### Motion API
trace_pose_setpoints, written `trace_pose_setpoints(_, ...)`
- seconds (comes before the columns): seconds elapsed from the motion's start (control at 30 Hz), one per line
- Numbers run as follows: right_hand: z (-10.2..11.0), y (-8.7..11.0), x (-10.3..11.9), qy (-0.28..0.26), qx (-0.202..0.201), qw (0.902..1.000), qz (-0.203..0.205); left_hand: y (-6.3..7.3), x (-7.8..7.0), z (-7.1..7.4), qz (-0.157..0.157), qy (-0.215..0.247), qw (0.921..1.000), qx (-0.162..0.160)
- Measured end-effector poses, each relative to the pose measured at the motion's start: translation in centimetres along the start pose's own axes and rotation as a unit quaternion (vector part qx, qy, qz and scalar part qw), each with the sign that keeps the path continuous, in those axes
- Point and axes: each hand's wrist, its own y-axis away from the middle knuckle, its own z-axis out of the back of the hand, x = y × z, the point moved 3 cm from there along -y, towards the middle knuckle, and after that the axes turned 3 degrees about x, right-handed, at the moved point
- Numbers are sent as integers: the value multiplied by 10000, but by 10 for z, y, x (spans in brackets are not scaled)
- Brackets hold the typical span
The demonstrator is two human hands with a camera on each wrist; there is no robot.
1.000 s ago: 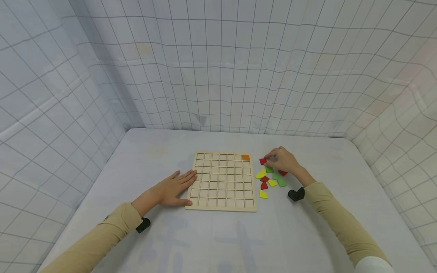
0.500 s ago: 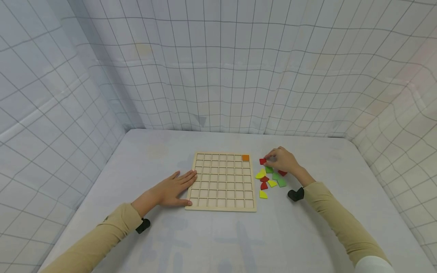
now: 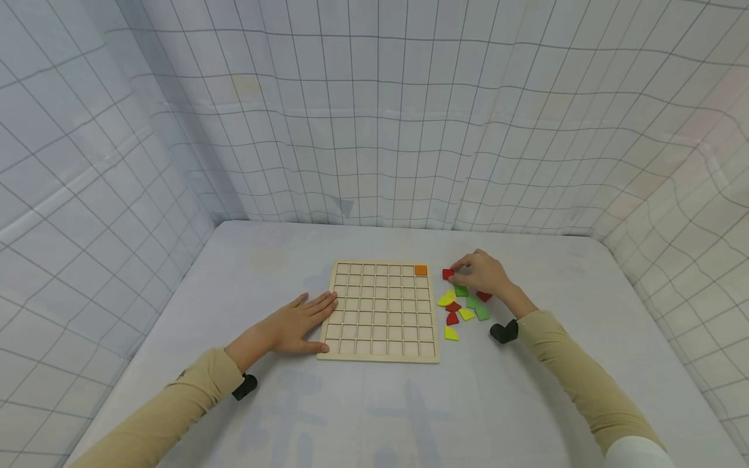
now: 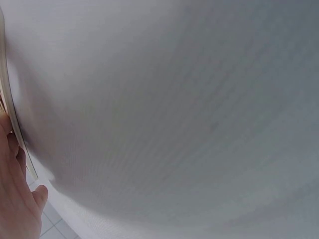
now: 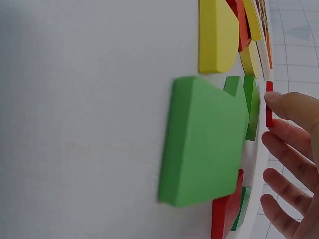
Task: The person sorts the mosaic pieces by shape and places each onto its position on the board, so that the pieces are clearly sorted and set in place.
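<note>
Between the right edge of the board (image 3: 381, 318) and wide white table (image 3: 562, 286), the right hand (image 3: 484, 273) pinches a red piece (image 3: 447, 274), partly covering another red one (image 3: 484, 297), while the straight-fingered left hand (image 3: 294, 326), on the opposite edge, is cropped in its wrist view.

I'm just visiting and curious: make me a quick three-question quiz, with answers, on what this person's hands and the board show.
1. What colour is the piece that the right hand pinches: A) yellow, B) red, C) green?
2. True or false: the left hand touches the right edge of the grid board.
3. Which corner cell of the grid board, seen from the person's side, holds the orange square?

Key:
1. B.
2. False; it touches the left edge.
3. The far right corner.
</note>
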Motion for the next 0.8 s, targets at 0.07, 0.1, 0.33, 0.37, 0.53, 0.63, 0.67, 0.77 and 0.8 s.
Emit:
trace_pose_setpoints(0.07, 0, -1, 1, 8, -8, 10000, -30, 0, 0, 0, -3, 11, 10000, -3)
trace_pose_setpoints(0.1, 0, -2, 2, 7, -15, 10000, -36, 0, 0, 0, -4, 19, 10000, -6)
trace_pose_setpoints(0.33, 2, -4, 7, -17, -44, 10000, -88, 1, -1, 2, -9, 35, 10000, -16)
trace_pose_setpoints(0.37, 2, -4, 8, -31, -43, 9999, -97, 1, -1, 2, -6, 28, 10000, -15)
trace_pose_setpoints(0.53, 3, -5, 12, -64, -90, 9999, -83, 0, -1, 1, -9, -10, 10000, -18)
trace_pose_setpoints(0.63, 2, -7, 13, -19, -139, 9999, -39, 0, -1, 1, -22, -16, 10000, -29)
trace_pose_setpoints(0.67, 2, -7, 14, -5, -156, 9999, -23, 0, -1, 1, -26, -12, 10000, -31)
trace_pose_setpoints(0.77, 2, -9, 15, 23, -198, 9998, 39, 1, -1, 1, -29, 11, 10000, -14)
trace_pose_setpoints(0.8, 1, -9, 16, 19, -211, 9998, 69, 1, -1, 1, -24, 17, 10000, -4)
